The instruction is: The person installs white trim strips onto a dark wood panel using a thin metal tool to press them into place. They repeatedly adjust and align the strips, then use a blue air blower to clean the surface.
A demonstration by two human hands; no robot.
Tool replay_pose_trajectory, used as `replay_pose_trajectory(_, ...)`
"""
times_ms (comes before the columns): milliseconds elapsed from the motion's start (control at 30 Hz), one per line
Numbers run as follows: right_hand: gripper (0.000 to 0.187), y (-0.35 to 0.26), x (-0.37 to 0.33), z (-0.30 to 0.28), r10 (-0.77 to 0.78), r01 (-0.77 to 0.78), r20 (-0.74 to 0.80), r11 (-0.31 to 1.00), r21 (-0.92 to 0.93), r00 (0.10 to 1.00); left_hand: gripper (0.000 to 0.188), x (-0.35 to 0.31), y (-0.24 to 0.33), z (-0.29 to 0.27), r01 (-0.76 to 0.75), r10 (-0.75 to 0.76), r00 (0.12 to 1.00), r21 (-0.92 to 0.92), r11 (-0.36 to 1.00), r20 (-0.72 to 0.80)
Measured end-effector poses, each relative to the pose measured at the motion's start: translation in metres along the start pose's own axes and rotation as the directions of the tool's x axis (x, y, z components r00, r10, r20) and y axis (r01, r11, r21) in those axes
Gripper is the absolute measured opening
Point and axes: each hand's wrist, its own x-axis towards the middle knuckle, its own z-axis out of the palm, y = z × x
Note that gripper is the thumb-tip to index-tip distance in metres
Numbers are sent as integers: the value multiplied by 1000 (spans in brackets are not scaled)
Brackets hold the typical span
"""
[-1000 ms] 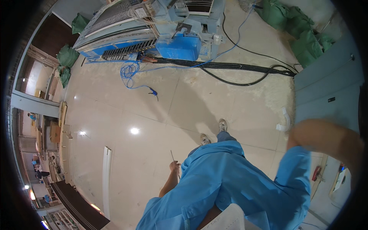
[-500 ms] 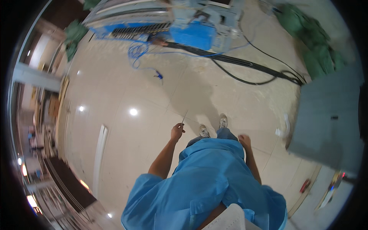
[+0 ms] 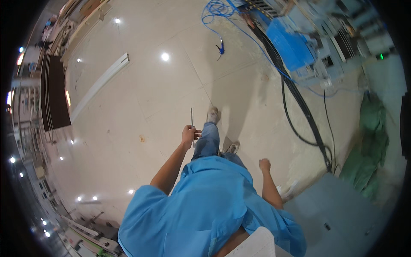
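My left hand (image 3: 188,136) is closed around a thin grey rod (image 3: 192,116), which sticks out above and below the fingers. The rod's exact kind is too small to make out. It points forward over the floor, beside my left leg. On the other side of my body, my right hand (image 3: 265,164) hangs low with its fingers curled in, and nothing shows in it. It is near the grey cabinet at my right and touches nothing.
A long white strip (image 3: 100,85) lies on the tiled floor at left. Ahead, a blue air gun (image 3: 221,48) lies on its coiled blue hose (image 3: 217,9). Black cable ducting (image 3: 295,92) runs beside a blue machine (image 3: 291,45). Green sacks (image 3: 370,141) and a grey cabinet (image 3: 334,214) stand at right.
My view has turned to the left, so the machine and hose now appear further right. My left foot has stepped forward. The rod is still in my left hand and stands more upright in view.
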Motion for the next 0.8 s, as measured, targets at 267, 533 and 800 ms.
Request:
replay_pose_trajectory(267,28,-350,219,-173,-354,375,-155,918,130,922,31,135,76,21,-15,26,998,-215,977,49)
replay_pose_trajectory(533,42,-621,602,-85,-354,335,-10,895,-294,935,30,378,83,86,268,-254,963,-343,900,87)
replay_pose_trajectory(800,54,-731,837,-42,-651,304,-90,467,-830,754,32,448,140,64,583,-527,809,-467,665,260)
